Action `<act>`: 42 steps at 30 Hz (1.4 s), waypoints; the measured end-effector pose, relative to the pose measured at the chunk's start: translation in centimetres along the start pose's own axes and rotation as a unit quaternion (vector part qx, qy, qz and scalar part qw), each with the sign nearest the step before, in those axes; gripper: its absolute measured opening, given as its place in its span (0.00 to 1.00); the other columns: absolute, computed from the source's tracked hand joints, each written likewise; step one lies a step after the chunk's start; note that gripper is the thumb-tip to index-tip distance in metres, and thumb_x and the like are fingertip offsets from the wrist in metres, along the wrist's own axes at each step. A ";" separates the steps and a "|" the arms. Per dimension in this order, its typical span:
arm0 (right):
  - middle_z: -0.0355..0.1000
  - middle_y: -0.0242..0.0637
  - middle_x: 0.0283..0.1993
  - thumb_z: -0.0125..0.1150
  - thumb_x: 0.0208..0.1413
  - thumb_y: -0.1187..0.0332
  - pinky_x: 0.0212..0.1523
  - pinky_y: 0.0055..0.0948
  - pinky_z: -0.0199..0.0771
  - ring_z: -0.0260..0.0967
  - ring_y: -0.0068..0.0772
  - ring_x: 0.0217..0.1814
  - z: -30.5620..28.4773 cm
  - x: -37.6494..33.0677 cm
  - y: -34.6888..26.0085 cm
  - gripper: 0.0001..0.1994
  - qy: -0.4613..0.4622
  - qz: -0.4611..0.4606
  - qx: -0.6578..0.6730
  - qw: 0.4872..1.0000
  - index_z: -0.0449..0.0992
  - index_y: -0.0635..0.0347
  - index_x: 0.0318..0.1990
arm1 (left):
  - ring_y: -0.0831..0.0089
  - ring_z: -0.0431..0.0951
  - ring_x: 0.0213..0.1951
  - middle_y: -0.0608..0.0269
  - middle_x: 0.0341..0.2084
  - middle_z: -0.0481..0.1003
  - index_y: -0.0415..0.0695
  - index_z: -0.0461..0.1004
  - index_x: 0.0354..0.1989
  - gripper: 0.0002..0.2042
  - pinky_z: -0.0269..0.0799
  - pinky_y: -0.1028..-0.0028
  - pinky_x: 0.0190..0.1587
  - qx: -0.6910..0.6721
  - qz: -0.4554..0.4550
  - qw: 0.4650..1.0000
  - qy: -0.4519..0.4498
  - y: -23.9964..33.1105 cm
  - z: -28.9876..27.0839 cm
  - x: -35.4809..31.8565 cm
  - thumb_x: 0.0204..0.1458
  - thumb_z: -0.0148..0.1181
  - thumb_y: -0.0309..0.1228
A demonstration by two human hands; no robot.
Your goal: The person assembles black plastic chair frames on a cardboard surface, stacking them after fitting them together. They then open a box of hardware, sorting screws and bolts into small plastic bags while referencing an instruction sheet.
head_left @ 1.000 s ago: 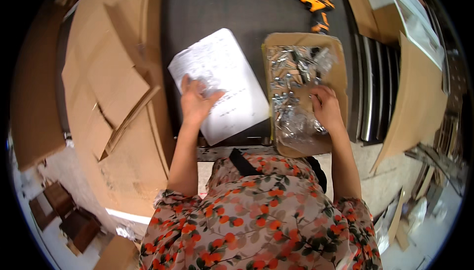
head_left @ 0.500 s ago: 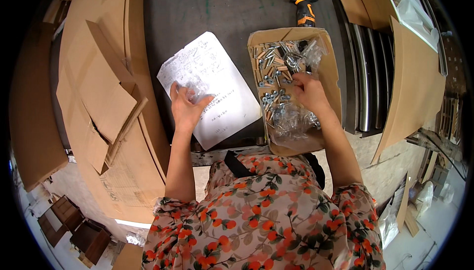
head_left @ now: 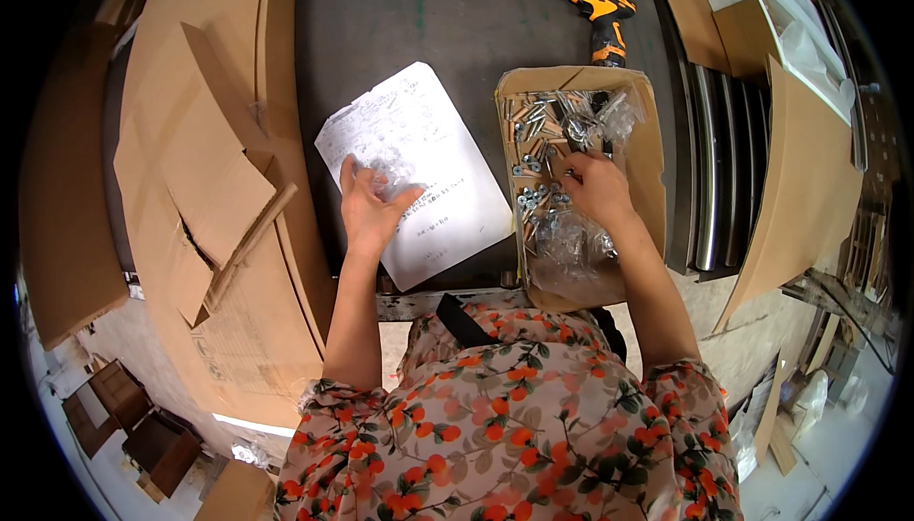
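Note:
My left hand [head_left: 369,209] is over a white sheet of paper [head_left: 447,216] with writing on it. Its thumb and fingers curve around a crumpled clear plastic bag [head_left: 388,170]; what the bag contains is too unclear to tell. To the right, my right hand [head_left: 600,188] reaches into a shallow cardboard box [head_left: 645,169]. The fingertips are pinched together among the loose hardware, and anything between them is too small to name. Screws and wooden dowels [head_left: 535,121] lie at the box's far left, with round metal fittings [head_left: 533,199] closer to me.
Beyond the box, an orange and black cordless drill [head_left: 600,9] rests on the dark tabletop [head_left: 409,7]. Stacked cardboard [head_left: 219,169] lines the left side. More clear bags [head_left: 571,240] fill the box's near end. Metal bars [head_left: 709,169] and a cardboard panel [head_left: 804,178] stand right.
The whole view has shifted slightly. Within the box, my right hand has moved a little to the left, toward the small hardware. My left hand keeps its place over the paper.

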State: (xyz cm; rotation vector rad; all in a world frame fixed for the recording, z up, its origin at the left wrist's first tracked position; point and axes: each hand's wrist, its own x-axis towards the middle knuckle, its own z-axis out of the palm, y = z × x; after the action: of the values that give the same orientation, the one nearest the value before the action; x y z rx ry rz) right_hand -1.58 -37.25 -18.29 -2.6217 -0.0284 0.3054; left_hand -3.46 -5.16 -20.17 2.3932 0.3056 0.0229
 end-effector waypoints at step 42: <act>0.69 0.33 0.26 0.55 0.50 0.74 0.31 0.24 0.69 0.67 0.26 0.28 0.5 1.0 0.4 0.13 -0.104 0.144 0.638 0.750 0.71 0.69 0.44 | 0.61 0.70 0.50 0.44 0.59 0.56 0.39 0.68 0.47 0.30 0.73 0.72 0.44 -0.727 -0.106 0.622 -0.271 1.0 -2.9 -0.9 0.43 0.62 0.52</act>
State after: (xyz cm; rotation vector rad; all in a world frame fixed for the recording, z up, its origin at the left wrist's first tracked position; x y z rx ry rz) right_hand -0.69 -37.33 -19.11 -1.1930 0.3809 0.4888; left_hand -4.39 -4.19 -17.29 0.6290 0.1416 -0.4043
